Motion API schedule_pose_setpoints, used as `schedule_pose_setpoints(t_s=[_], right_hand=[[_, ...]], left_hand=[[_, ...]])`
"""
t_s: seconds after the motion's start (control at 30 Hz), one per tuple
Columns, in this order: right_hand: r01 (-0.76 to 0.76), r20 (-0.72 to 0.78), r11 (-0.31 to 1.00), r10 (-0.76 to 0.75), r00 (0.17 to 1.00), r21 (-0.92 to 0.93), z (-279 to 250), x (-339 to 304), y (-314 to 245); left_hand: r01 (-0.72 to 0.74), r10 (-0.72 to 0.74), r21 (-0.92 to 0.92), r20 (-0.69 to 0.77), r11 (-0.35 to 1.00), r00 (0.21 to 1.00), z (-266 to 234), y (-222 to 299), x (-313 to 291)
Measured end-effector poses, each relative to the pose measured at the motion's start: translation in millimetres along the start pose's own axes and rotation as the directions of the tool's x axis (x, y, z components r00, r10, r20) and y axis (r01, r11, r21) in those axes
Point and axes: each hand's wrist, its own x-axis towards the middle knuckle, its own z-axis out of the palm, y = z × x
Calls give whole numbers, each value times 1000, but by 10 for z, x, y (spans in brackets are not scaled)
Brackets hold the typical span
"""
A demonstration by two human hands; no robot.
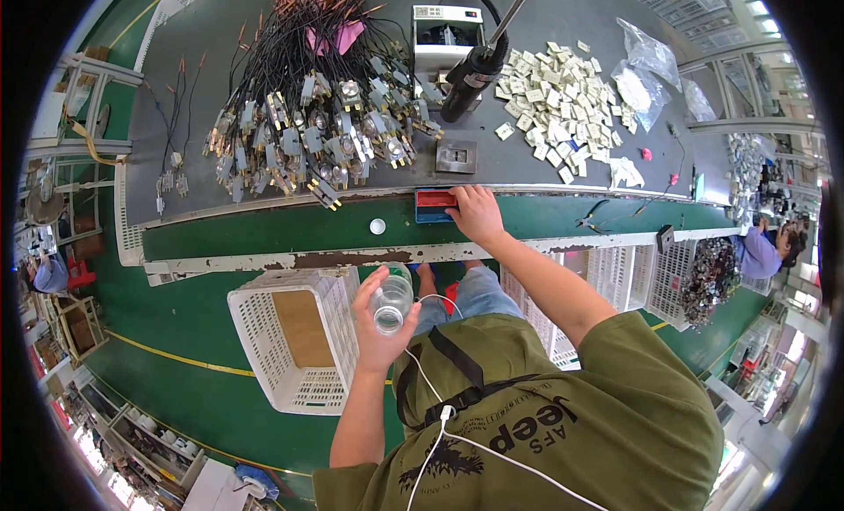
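My left hand [379,328] is wrapped round a clear bottle [392,302] in front of my body, below the bench edge. The bottle is tilted, with its open mouth toward me. A small round white cap [377,226] lies on the green front strip of the bench. To its right sits a small red-and-blue box [432,214]. My right hand [477,214] is closed at the right side of this box, its bent fingers over the rim. The fingertips are partly hidden, and I cannot tell whether they also hold something small.
Wired grey connectors [308,137] are heaped at the back left. Behind the box are a metal block [456,156] and a black electric screwdriver [470,82]. Many cream-coloured plastic pieces [563,102] lie right of it. A white crate [264,335] stands below the bench.
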Motion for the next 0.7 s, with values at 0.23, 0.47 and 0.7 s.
schedule_pose_setpoints(t_s=[0.23, 0.47, 0.7], right_hand=[[-29, 46, 999, 30, 999, -19, -9, 32, -15], [-25, 69, 995, 32, 997, -100, -3, 21, -76], [35, 122, 989, -17, 992, -146, -30, 15, -49]], left_hand=[[21, -21, -7, 24, 1000, 999, 3, -30, -15], [28, -28, -8, 28, 1000, 999, 6, -23, 18], [0, 0, 3, 4, 1000, 1000, 30, 10, 83]])
